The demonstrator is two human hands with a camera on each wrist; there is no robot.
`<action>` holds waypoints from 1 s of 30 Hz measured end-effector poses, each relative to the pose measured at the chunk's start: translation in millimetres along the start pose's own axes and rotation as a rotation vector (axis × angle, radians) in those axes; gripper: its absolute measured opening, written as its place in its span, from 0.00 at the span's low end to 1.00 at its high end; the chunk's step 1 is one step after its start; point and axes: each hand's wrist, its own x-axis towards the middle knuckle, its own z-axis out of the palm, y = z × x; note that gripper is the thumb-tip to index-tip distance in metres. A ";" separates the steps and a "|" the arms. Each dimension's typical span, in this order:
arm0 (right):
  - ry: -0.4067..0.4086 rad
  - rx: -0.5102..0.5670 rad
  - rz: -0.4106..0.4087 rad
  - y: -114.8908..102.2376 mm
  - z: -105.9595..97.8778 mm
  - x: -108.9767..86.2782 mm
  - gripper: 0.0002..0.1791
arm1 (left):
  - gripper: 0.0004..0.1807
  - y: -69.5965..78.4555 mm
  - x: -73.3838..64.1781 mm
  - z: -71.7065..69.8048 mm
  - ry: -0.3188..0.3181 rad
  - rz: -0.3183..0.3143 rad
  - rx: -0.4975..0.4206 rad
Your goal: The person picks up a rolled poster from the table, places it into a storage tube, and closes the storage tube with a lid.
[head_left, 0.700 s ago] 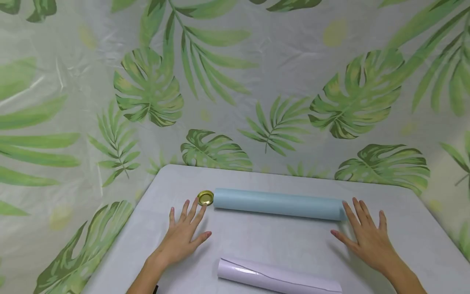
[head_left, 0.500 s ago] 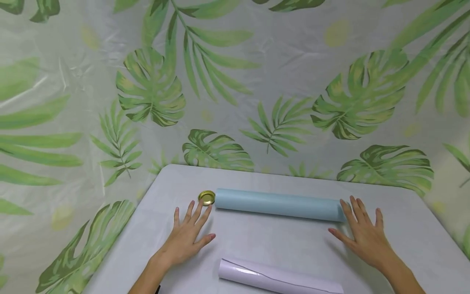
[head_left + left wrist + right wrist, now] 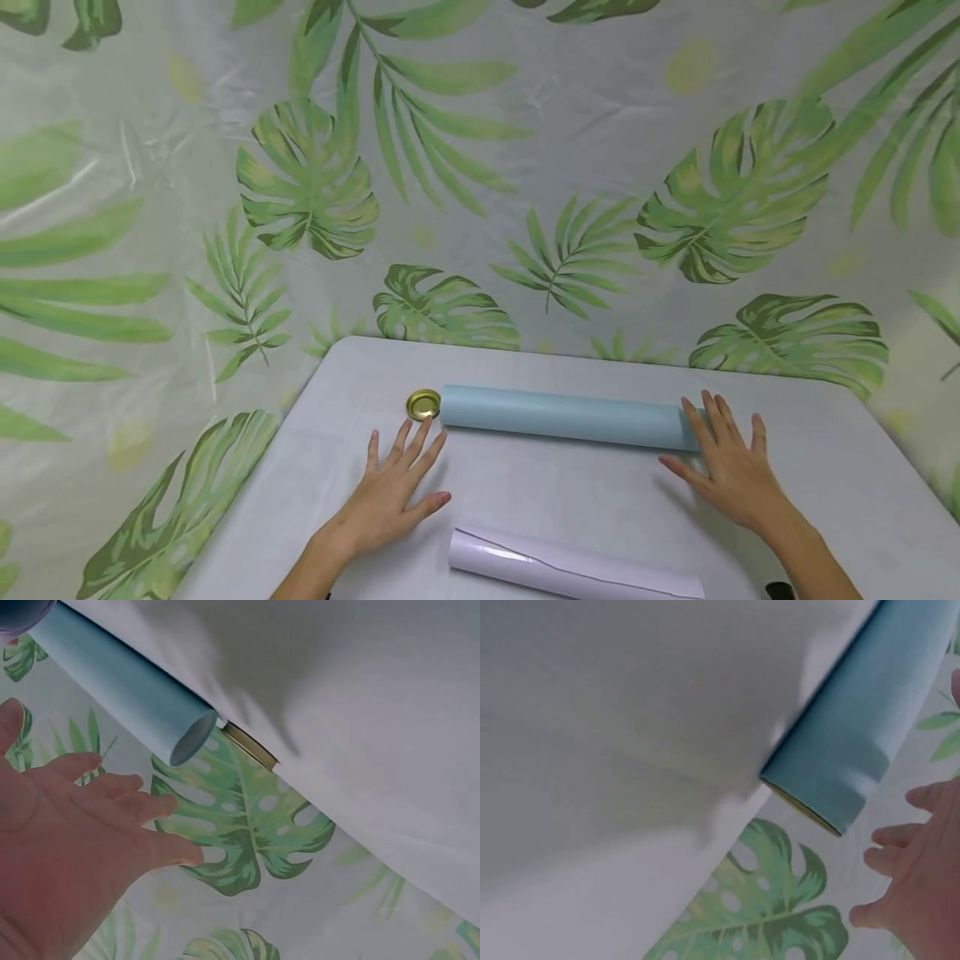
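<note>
The blue roll [image 3: 562,417] lies on the white surface [image 3: 570,492] just right of the lid [image 3: 423,403], with the lilac roll [image 3: 558,557] nearer the person than the lid. The left hand [image 3: 382,502], just on the near side of the lid, and the right hand [image 3: 738,482], at the blue roll's end farthest from the lid, stand well apart, fingers spread and holding nothing. The blue roll is probably light, stiff lengthwise and slippery, its wall liable to dent; gentle support near both ends appears best.
</note>
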 end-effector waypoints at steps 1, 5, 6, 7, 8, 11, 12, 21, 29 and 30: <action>0.002 0.003 -0.004 -0.3 0.1 1.8 0.53 | 0.42 0.8 -0.1 0.7 -0.008 0.005 0.001; -0.002 -0.003 -0.008 -1.5 2.1 8.6 0.53 | 0.42 3.1 0.1 3.8 -0.017 0.033 0.012; -0.007 -0.003 -0.006 -1.8 2.8 10.2 0.53 | 0.42 3.7 0.1 4.4 -0.013 0.039 0.015; -0.010 -0.002 -0.004 -2.2 3.2 12.1 0.53 | 0.42 3.9 0.0 4.7 -0.016 0.041 0.023; -0.015 -0.002 -0.001 -2.7 3.8 13.7 0.54 | 0.42 4.3 0.1 5.0 -0.013 0.046 0.022; -0.027 0.003 0.001 -3.4 6.5 18.1 0.54 | 0.42 6.5 -0.4 5.6 -0.012 0.053 0.018; -0.030 0.006 -0.001 -3.7 7.5 19.4 0.54 | 0.42 7.5 -0.8 6.3 -0.012 0.059 0.017; -0.036 0.010 -0.021 -6.7 15.0 32.0 0.53 | 0.43 24.5 -2.8 15.0 -0.055 0.165 0.006; -0.056 0.008 -0.028 -8.5 21.4 43.2 0.54 | 0.44 44.6 0.1 21.1 -0.080 0.279 0.096; -0.060 0.006 -0.028 -8.8 21.7 44.9 0.54 | 0.44 47.1 0.8 22.1 -0.078 0.296 0.118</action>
